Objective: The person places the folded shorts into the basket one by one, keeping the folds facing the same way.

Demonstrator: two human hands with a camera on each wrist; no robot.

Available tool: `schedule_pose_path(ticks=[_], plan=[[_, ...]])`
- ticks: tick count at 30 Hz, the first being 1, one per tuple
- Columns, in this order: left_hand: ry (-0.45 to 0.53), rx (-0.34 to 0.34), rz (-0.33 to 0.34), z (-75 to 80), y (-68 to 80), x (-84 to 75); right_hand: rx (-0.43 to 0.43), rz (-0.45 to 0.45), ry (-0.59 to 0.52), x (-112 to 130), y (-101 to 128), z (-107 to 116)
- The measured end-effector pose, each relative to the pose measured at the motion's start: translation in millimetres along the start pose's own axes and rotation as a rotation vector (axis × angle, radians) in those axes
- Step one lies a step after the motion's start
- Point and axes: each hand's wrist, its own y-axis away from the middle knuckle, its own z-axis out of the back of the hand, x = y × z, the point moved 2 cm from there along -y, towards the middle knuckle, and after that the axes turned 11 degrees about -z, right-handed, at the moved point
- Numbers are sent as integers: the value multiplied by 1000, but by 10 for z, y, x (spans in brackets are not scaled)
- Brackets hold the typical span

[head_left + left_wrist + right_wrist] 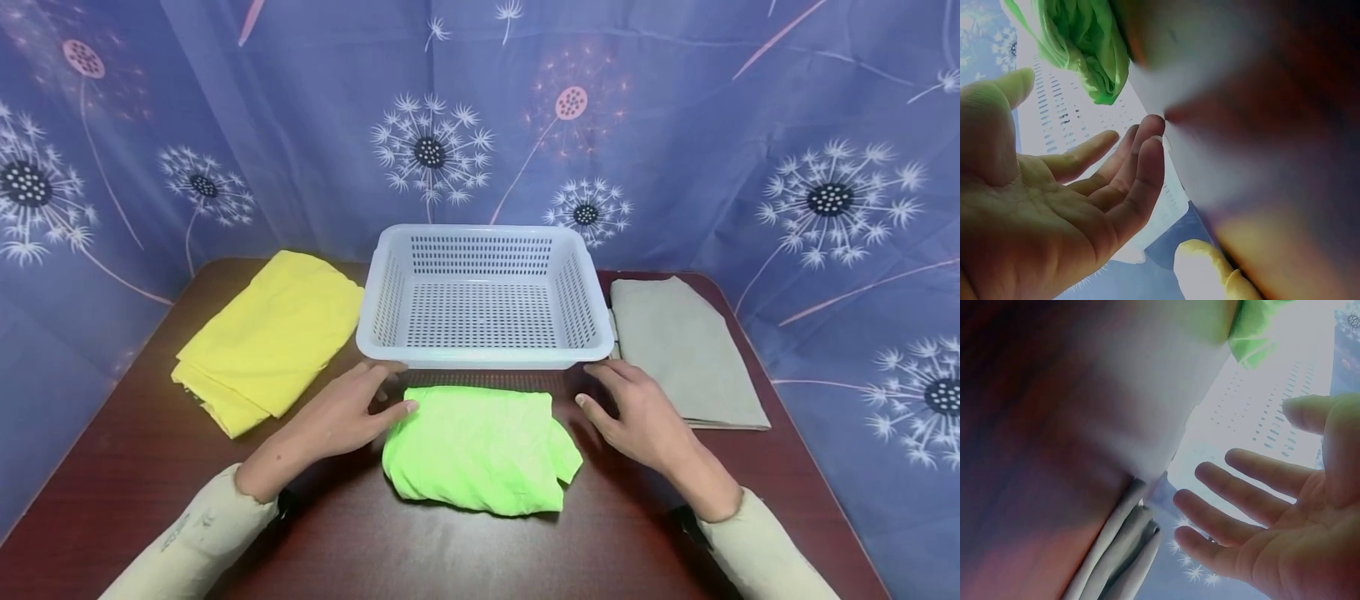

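Observation:
A bright green folded cloth (480, 450) lies on the table in front of a white perforated plastic basket (483, 358), whose inside is bare. My left hand (347, 414) is at the cloth's left side, its fingertips by the basket's front left corner and its thumb overlapping the cloth's edge in the head view. In the left wrist view the fingers (1147, 175) are loosely bent around nothing. On the other side, my right hand (645, 417) reaches toward the basket's front right corner. Its fingers (1222, 519) are spread and hold nothing in the right wrist view.
To the left, a yellow folded cloth (277, 333) lies beside the basket. A grey-beige folded cloth (682, 350) lies at the right. All rest on a dark reddish-brown table (465, 558), with a blue dandelion-print curtain (300, 125) behind and along the sides.

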Motion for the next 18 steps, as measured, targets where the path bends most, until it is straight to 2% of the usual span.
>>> schedule_pose_path(ticks=[5,10,18], plan=[[8,39,2,-16,-37,-16,28,-4,-10,48,4,-33],[8,58,-24,-29,-54,-28,53,4,-11,85,-7,-72],[8,136,-44,-21,-120,-36,61,-8,5,175,-25,-111]])
